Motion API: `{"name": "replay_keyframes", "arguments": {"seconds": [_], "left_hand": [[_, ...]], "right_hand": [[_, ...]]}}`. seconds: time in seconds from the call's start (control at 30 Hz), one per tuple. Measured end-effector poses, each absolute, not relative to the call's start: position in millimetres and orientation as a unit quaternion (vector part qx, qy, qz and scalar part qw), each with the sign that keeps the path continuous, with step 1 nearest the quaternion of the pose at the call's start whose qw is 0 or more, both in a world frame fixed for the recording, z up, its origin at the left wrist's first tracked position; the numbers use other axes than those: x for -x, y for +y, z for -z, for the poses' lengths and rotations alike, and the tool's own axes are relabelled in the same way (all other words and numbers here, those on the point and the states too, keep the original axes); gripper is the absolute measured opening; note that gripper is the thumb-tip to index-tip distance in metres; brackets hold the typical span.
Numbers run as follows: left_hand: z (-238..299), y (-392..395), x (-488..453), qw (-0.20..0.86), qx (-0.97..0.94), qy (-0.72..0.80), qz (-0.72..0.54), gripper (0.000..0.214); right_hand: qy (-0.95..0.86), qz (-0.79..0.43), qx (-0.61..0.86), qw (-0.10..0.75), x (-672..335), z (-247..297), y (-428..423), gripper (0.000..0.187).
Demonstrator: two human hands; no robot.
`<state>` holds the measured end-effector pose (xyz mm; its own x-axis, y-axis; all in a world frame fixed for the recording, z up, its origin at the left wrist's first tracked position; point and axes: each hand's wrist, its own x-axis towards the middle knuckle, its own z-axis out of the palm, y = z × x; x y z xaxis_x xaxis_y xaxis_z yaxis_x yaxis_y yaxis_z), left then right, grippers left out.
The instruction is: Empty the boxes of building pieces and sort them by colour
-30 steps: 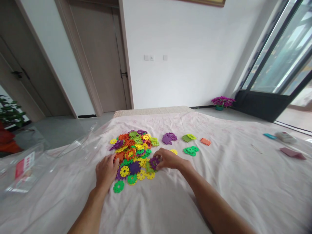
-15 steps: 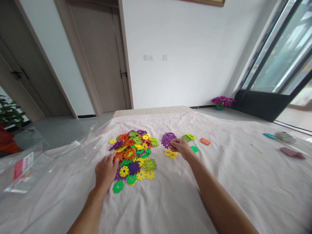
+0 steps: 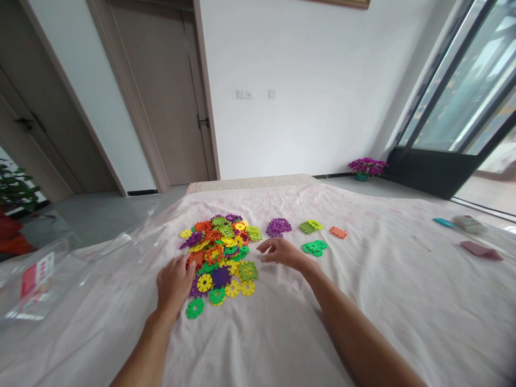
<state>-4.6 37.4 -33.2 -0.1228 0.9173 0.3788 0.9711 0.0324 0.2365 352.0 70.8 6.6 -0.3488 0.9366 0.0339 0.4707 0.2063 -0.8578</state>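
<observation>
Right hand (image 3: 282, 252) nearer pile (image 3: 220, 248), palm hidden

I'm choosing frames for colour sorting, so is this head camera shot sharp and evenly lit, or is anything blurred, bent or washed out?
Head view: soft, even daylight, and the pile of plastic pieces is crisp. Head view: the right hand looks slightly soft. Head view: the door frame and window lean from wide-angle distortion; the glass is washed out.
</observation>
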Motion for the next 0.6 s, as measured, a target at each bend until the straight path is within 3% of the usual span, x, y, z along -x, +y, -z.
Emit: {"name": "replay_keyframes", "arguments": {"seconds": [0.17,0.3,0.43,0.6], "left_hand": [[35,38,6,0.065,0.662,-0.712,0.224,0.042],[36,38,7,0.072,0.664,-0.711,0.219,0.044],[36,38,7,0.075,0.668,-0.71,0.211,0.045],[36,38,7,0.077,0.667,-0.711,0.208,0.045]], "right_hand": [[-0.851,-0.27,0.415,0.177,-325,-10,56,0.063],[-0.874,-0.214,0.405,0.162,-320,-17,50,0.049],[-0.84,-0.254,0.427,0.219,-330,-24,53,0.018],[-0.688,-0.334,0.541,0.349,-365,-22,72,0.02]]}}
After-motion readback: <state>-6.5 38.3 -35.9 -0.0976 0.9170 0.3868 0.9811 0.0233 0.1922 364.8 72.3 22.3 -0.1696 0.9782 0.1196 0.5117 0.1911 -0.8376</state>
